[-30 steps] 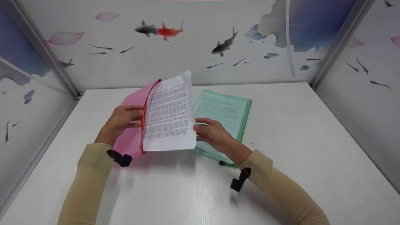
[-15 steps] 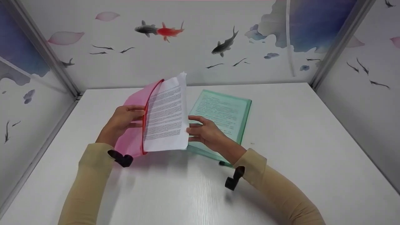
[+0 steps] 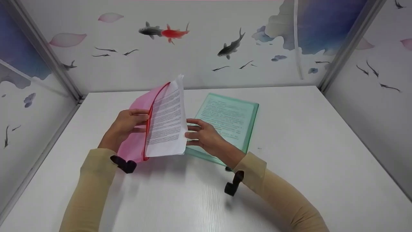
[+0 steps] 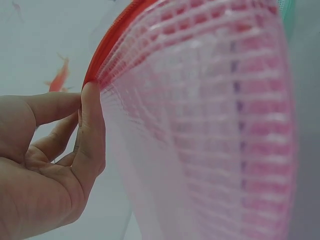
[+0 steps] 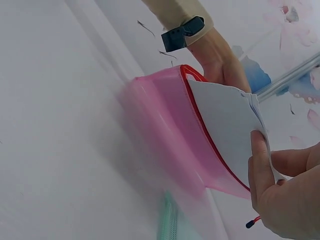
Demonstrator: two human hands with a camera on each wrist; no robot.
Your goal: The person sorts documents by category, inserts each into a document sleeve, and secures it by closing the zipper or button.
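— Holding the pink mesh pouch point(image 3: 136, 129) up at centre frame: our left hand point(image 3: 124, 127) pinches its red zipper edge.

— And our right hand point(image 3: 204, 137) grips the printed sheets point(image 3: 167, 124) standing half inside its mouth.

— Just right of them, we see a green folder point(image 3: 230, 117) flat on the white counter point(image 3: 305, 138), partly hidden behind our right hand.

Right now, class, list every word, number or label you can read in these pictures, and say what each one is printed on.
None can be quoted.
Paper sheets going into the pink mesh pouch, held by the left hand and right hand: lines of print, too small and blurred to read.
Page inside the green folder: print too faint to read.
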